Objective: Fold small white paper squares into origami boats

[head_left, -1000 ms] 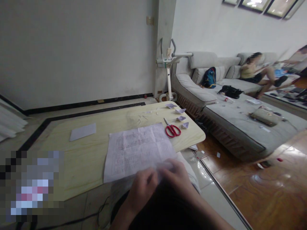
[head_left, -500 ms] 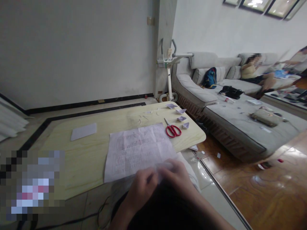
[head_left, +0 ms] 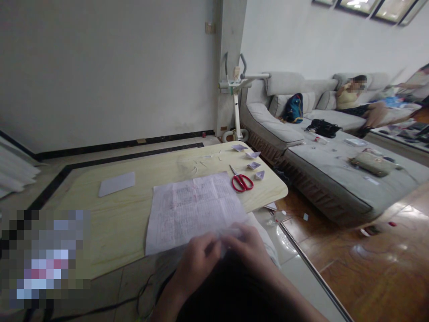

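Note:
My left hand [head_left: 203, 251] and my right hand [head_left: 246, 243] meet over my lap at the table's near edge. Both are closed on a small folded piece of paper [head_left: 231, 232], blurred and mostly hidden by my fingers. Just beyond them a creased, printed paper sheet [head_left: 196, 210] lies flat. Red-handled scissors [head_left: 241, 182] rest to its right, blades partly apart and pointing away from me. Several small folded paper boats, among them one paper boat [head_left: 253, 155], stand in a row along the table's right end.
Thin paper scraps [head_left: 201, 164] lie on the wooden table [head_left: 117, 232] toward the back. A white card [head_left: 117, 184] is at the left, and a pixelated patch covers the front left corner. A grey sofa [head_left: 321, 174] with bags and a seated person [head_left: 350, 100] stands right.
My hands stay almost in place with the paper between them. The seated person on the sofa has shifted slightly. Things on the table have not moved.

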Motion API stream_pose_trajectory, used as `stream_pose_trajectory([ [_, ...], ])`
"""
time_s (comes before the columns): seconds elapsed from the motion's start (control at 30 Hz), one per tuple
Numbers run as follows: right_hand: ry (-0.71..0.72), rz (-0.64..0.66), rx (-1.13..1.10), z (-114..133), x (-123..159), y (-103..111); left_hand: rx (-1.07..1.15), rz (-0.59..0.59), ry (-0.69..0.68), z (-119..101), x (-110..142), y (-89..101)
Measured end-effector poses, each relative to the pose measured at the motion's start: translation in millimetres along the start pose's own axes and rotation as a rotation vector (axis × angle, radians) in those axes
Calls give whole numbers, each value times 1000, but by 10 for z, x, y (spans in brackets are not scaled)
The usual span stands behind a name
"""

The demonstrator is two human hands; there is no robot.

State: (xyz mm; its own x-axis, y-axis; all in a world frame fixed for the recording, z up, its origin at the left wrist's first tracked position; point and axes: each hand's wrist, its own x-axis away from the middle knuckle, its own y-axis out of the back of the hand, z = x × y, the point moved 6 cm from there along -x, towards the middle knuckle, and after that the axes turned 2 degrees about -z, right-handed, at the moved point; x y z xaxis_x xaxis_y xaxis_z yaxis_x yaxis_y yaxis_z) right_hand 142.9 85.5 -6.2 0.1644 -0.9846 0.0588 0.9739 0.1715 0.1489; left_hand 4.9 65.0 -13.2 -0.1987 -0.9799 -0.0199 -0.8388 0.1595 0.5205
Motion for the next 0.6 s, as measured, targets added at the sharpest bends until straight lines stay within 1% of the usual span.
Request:
stream_pose_trajectory([
  [0.17,-24,13,-10,-13,0,-15,-65,-60,-16,-25,7,25],
  [0.23,-47,5,-41,-29,-7,-9,-54,-67,-18,-46,8,29],
  [0.37,-87,-20,-97,-56,-24,14,14,25,22,-90,18,4],
  [0.5,-122,-14,-141,-75,-15,0,82,105,54,-129,50,6],
  [0.57,-141,-10,-165,-94,-2,-21,104,119,66,-117,57,13],
  [0.6,-151,-12,-175,-106,5,-30,100,105,59,-107,54,25],
])
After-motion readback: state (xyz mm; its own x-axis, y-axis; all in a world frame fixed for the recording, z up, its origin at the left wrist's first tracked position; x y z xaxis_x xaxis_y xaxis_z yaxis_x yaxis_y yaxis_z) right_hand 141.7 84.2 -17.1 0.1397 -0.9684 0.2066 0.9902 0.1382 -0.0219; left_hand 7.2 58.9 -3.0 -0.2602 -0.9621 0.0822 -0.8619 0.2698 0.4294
